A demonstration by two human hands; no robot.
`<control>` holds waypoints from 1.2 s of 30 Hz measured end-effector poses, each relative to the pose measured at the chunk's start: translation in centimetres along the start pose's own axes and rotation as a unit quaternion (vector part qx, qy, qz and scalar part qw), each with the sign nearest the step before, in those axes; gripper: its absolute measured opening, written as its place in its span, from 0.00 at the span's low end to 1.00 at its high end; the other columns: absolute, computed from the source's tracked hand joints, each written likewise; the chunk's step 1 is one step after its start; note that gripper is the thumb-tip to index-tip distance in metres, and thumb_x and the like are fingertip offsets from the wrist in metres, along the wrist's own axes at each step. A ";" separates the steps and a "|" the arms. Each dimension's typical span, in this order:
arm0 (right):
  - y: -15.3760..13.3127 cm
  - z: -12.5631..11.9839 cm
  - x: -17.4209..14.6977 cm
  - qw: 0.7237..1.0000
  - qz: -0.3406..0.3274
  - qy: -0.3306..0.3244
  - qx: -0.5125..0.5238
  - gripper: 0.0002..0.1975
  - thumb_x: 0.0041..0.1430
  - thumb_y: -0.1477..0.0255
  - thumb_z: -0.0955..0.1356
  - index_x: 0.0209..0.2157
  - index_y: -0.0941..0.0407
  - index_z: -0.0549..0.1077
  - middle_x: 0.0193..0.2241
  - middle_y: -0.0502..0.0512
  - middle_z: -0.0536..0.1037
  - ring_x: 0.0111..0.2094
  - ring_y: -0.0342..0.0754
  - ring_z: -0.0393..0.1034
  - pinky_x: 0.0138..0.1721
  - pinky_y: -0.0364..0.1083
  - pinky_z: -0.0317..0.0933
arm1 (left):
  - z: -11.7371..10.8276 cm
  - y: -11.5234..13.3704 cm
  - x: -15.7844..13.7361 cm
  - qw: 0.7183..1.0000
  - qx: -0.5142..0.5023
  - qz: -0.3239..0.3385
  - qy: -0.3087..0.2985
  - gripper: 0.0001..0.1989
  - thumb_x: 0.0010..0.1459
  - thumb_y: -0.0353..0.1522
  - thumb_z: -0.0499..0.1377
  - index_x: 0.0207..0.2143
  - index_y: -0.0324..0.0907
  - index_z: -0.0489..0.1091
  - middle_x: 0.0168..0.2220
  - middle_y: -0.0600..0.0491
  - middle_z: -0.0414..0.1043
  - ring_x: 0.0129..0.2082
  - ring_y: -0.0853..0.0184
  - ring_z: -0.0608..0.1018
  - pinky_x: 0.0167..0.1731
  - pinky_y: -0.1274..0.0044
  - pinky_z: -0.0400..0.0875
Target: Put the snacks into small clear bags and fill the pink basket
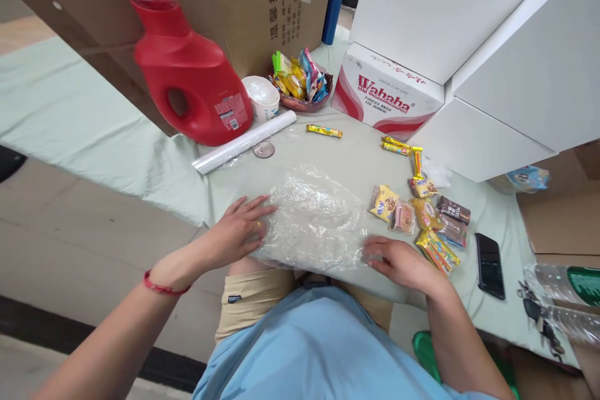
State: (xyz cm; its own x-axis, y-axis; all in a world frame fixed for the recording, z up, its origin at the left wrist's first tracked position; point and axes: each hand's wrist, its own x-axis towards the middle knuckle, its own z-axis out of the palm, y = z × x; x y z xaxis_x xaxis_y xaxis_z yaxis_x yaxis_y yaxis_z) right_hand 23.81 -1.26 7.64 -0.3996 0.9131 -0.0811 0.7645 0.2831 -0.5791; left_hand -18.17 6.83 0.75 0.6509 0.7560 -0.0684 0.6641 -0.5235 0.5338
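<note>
A crumpled sheet of clear plastic film lies on the cloth-covered table right in front of me. At its left edge, my left hand rests with the fingers spread and stretched over the film. My right hand is at the opposite edge, fingers apart and slightly bent, their tips touching the film and a little blurred. Just beyond my right hand are several wrapped snacks, among them a yellow packet, a small packaged cake and a yellow striped pack.
Behind the film lie a white roll and a round metal disc. Farther back stand a red jug, a paper cup, a snack bowl and a Wahaha carton. A phone and keys lie right.
</note>
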 end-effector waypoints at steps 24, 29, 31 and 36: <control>8.2 -2.2 14.9 0.922 0.217 0.155 0.281 0.14 0.52 0.58 0.72 0.30 0.55 0.74 0.22 0.46 0.71 0.21 0.41 0.58 0.25 0.44 0.53 | 4.6 4.3 9.5 0.983 0.122 -0.070 0.114 0.27 0.74 0.43 0.49 0.72 0.52 0.62 0.76 0.44 0.55 0.76 0.48 0.59 0.71 0.41 0.39; 9.1 -4.4 14.6 0.896 0.219 0.297 0.245 0.16 0.53 0.59 0.72 0.39 0.54 0.73 0.34 0.50 0.77 0.23 0.41 0.65 0.26 0.44 0.61 | 3.7 2.9 9.9 0.986 0.107 -0.062 0.113 0.29 0.74 0.44 0.48 0.73 0.50 0.60 0.76 0.42 0.53 0.75 0.49 0.60 0.71 0.41 0.38; 9.8 -6.0 14.1 0.901 0.202 0.311 0.227 0.15 0.56 0.59 0.71 0.41 0.54 0.74 0.35 0.52 0.79 0.25 0.43 0.69 0.29 0.45 0.64 | 3.8 2.5 9.8 0.985 0.109 -0.059 0.117 0.29 0.74 0.45 0.47 0.73 0.50 0.60 0.76 0.42 0.53 0.75 0.49 0.60 0.71 0.41 0.36; 13.9 -11.6 13.7 0.902 0.294 0.314 -0.037 0.12 0.63 0.66 0.68 0.42 0.57 0.79 0.38 0.59 0.84 0.39 0.51 0.77 0.43 0.48 0.68 | 4.0 2.7 9.7 0.984 0.126 -0.054 0.112 0.30 0.75 0.45 0.46 0.73 0.48 0.60 0.76 0.42 0.52 0.76 0.49 0.58 0.72 0.42 0.33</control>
State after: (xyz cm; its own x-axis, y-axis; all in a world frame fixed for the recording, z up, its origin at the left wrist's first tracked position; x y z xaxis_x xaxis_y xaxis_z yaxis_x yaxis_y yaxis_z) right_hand 34.81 18.62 7.92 0.4325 0.8919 0.1325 0.7927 -0.3060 -0.5273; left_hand -8.56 11.19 -1.82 0.4928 0.8654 0.0903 0.8135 -0.4951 0.3052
